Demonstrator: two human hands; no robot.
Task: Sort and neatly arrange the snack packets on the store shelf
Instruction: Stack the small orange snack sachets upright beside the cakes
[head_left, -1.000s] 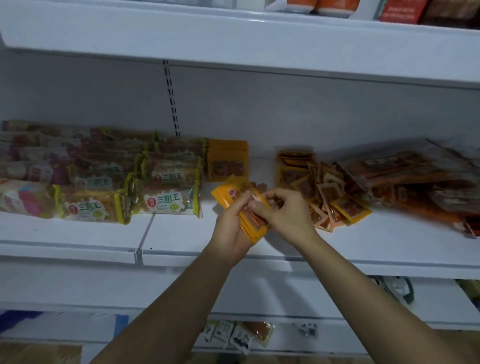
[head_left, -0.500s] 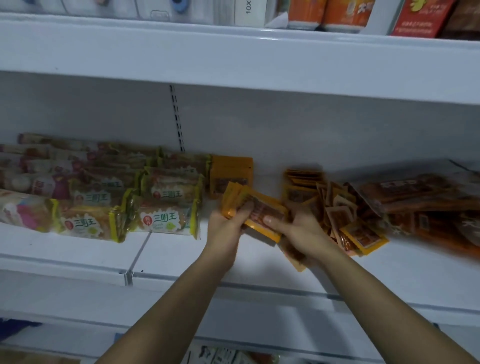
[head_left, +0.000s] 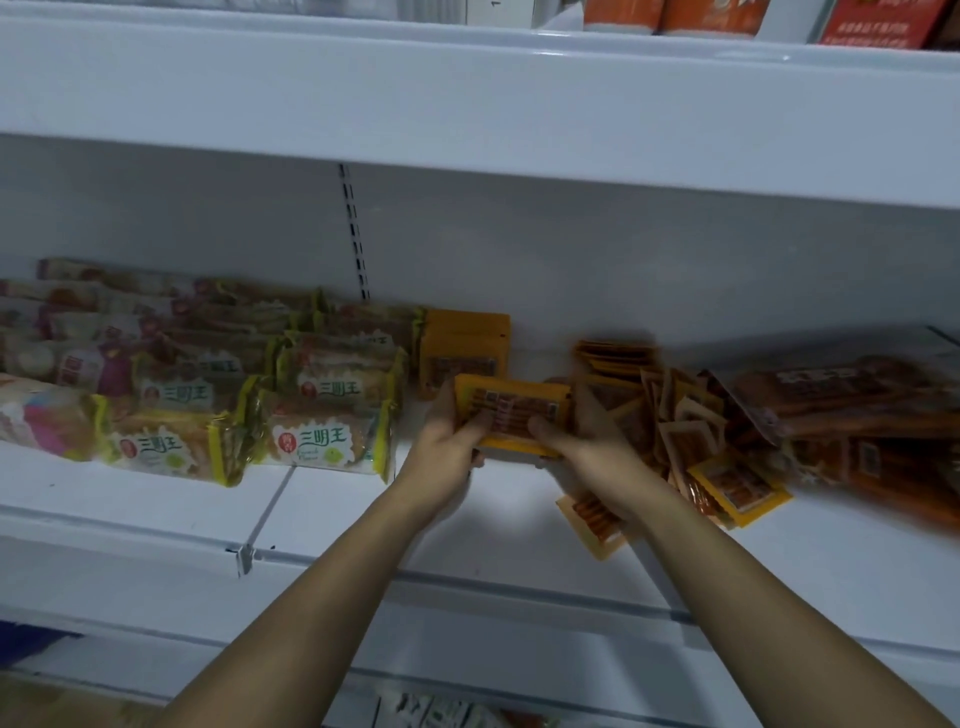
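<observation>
Orange packet stack (head_left: 511, 415) held by two hands (head_left: 519, 447).

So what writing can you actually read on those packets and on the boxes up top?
"三明王": on the front yellow-edged sandwich packet, and again on its neighbours.
Small line beneath that name: too blurred to read.
Orange packet stack held by the left hand and right hand: print unreadable.
Loose orange packets: blurred.
Red box on the top shelf: white lettering too small.

Dim, bluish light; soft shadow beneath the upper shelf (head_left: 467, 119); right-side packets (head_left: 857, 415) smeared by blur.
</observation>
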